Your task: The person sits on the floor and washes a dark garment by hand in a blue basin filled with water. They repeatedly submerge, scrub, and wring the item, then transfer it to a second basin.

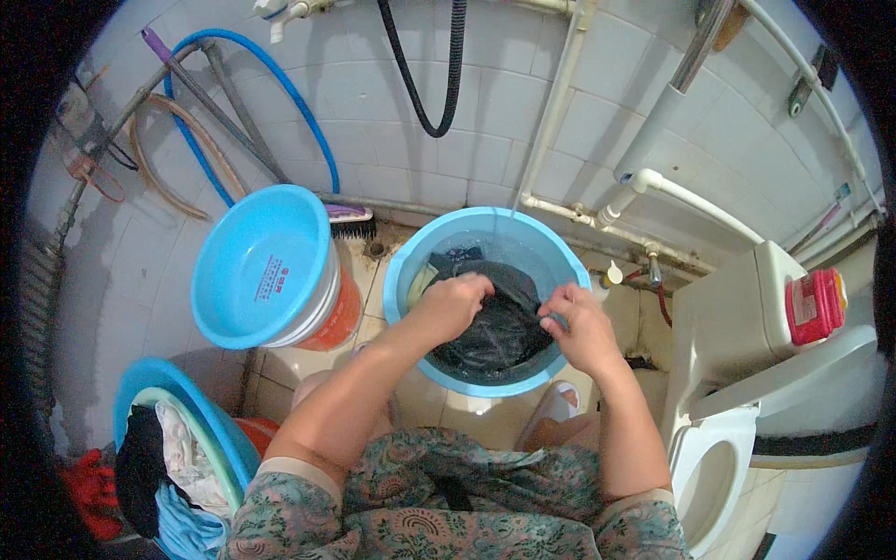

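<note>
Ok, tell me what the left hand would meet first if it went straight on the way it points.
Most likely the dark cloth in the light-blue basin; the left hand seems to be at it already, though depth is unclear.

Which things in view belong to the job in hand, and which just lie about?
Job in hand:
black wet cloth, at left hand and right hand
round light-blue plastic basin holding water

Apparently lying about:
curved blue hose
purple-and-white brush with black bristles
red boxy container

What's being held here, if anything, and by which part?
Dark cloth, apparently by its upper folds: left hand on top, right hand at its right edge.
</note>
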Demonstrator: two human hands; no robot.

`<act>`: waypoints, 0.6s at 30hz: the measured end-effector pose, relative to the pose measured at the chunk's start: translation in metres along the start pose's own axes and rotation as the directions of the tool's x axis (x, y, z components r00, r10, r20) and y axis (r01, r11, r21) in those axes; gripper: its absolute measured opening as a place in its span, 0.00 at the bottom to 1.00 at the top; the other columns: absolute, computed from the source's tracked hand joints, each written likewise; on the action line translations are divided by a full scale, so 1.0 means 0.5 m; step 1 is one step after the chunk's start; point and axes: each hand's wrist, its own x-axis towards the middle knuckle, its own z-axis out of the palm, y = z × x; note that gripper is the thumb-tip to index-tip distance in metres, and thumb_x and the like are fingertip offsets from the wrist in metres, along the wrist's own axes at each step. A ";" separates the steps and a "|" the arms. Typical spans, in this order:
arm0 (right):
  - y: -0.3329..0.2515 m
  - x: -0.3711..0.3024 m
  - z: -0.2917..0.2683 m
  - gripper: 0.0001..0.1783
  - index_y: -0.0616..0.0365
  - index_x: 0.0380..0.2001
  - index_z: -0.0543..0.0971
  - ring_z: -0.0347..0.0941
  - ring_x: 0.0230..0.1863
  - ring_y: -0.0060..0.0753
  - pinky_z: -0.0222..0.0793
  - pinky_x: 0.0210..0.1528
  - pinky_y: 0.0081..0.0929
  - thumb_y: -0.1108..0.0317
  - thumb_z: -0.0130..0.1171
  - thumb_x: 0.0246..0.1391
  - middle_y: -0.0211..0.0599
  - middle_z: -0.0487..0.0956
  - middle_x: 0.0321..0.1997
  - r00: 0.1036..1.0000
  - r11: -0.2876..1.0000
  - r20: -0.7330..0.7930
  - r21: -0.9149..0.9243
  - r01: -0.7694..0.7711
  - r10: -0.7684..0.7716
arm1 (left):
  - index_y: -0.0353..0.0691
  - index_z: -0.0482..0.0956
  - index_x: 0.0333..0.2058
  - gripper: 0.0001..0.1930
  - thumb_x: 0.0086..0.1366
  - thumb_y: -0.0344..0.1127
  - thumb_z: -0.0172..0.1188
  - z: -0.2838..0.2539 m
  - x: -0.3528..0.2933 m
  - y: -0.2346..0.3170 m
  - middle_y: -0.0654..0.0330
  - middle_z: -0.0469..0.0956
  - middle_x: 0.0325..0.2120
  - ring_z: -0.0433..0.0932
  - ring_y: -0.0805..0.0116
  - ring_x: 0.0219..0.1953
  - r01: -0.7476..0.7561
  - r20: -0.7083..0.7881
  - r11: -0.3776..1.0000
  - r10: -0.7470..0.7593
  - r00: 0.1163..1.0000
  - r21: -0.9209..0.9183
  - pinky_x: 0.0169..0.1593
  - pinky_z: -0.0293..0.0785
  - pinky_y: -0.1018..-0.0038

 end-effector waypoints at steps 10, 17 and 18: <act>-0.039 0.034 -0.001 0.15 0.57 0.30 0.77 0.68 0.42 0.43 0.63 0.45 0.38 0.81 0.54 0.33 0.37 0.73 0.36 0.846 0.948 -0.436 -0.219 0.231 -0.307 | 0.43 0.52 0.61 0.46 0.44 0.36 0.68 0.038 0.021 0.048 0.54 0.56 0.58 0.68 0.54 0.49 -0.055 0.004 0.946 0.056 0.998 0.319 0.47 0.71 0.64; -0.005 0.033 0.098 0.06 0.56 0.34 0.71 0.74 0.34 0.50 0.71 0.33 0.43 0.71 0.49 0.51 0.43 0.73 0.35 0.997 0.999 -0.065 0.007 0.047 -0.047 | 0.44 0.53 0.58 0.43 0.45 0.34 0.68 0.007 0.033 0.052 0.49 0.54 0.57 0.69 0.46 0.51 0.043 0.161 0.997 -0.053 0.985 0.065 0.50 0.70 0.60; 0.014 0.037 0.102 0.06 0.56 0.34 0.71 0.74 0.34 0.51 0.71 0.33 0.44 0.71 0.48 0.52 0.44 0.73 0.34 0.998 0.999 -0.066 -0.048 -0.003 0.000 | 0.43 0.58 0.53 0.36 0.45 0.31 0.66 0.013 0.031 0.032 0.51 0.60 0.51 0.72 0.47 0.47 -0.050 0.009 0.998 0.050 0.999 0.040 0.47 0.72 0.61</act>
